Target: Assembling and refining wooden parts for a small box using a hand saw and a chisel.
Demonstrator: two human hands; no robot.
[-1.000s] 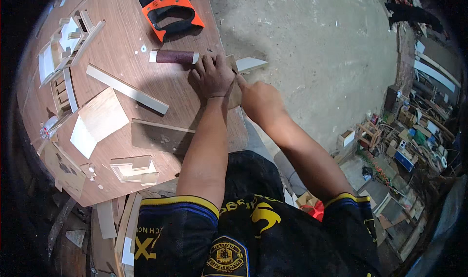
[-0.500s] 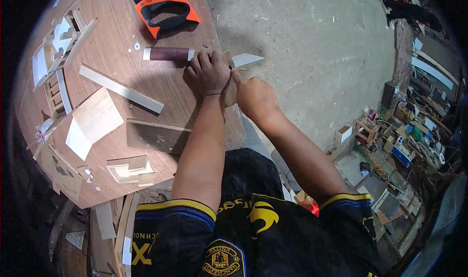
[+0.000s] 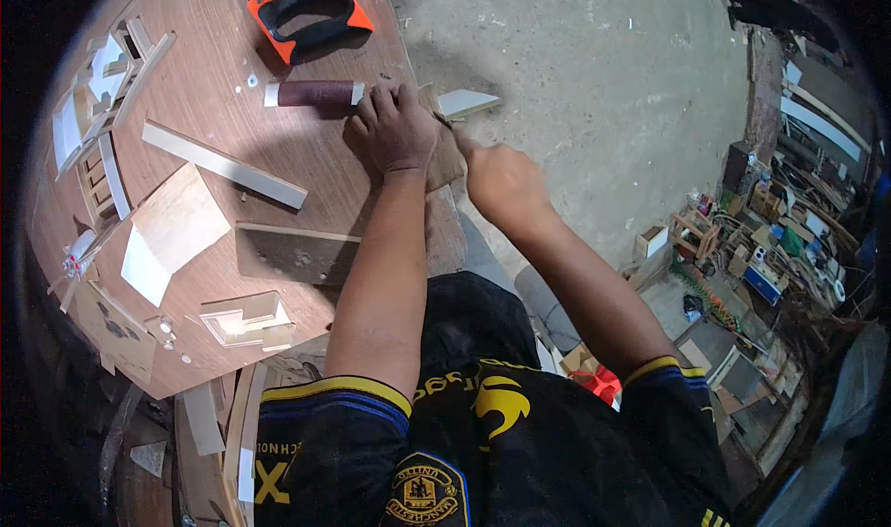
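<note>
My left hand [image 3: 399,130] presses down at the table's right edge, its fingers bent over a pale wood strip [image 3: 467,103]. The strip's slanted white end sticks out past the edge. Under the same hand lies a flat brown board [image 3: 446,162]. My right hand [image 3: 506,188] is closed beside it, just off the table, index finger stretched toward the strip. A thin dark tool, blade-like, shows at that fingertip; the fist hides the rest. Left of my left hand lies a roll of dark red sandpaper [image 3: 316,94] around a pale block.
An orange-handled saw [image 3: 311,12] lies at the table's far end. Across the table [image 3: 200,276] are a long wood strip [image 3: 223,164], a pale angled panel [image 3: 181,221], a dark-faced board [image 3: 297,251] and a small frame [image 3: 249,320]. Clutter [image 3: 770,249] covers the floor at right.
My right hand has drawn slightly right and toward me, away from my left hand. My left hand keeps its place on the wood, and the whole view has shifted a little.
</note>
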